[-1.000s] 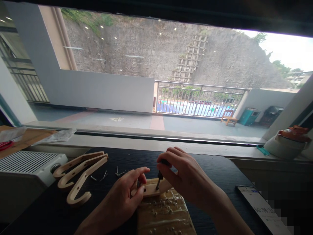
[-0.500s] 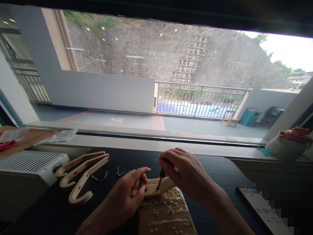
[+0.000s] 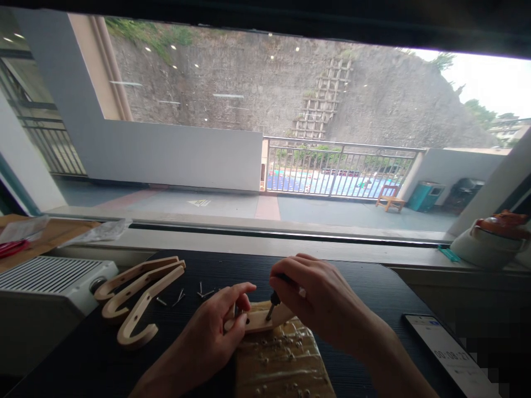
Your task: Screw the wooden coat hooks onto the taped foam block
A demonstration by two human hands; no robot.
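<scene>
Block (image 3: 282,365), plastic-wrapped, at near edge of desk (image 3: 373,287), carrying wooden hook (image 3: 259,319). Left hand (image 3: 211,331): fingers pinched on hook's left end. Right hand (image 3: 319,301): fingers closed round screwdriver (image 3: 272,301), tip on hook. Farther left: loose screws (image 3: 203,292), three spare hooks (image 3: 136,293).

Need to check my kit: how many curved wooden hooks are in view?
4. Three pale curved wooden hooks lie left on the black table: rear, middle, front. The fourth: gripped by left hand, under right hand with black screwdriver. Others may be hidden.
</scene>
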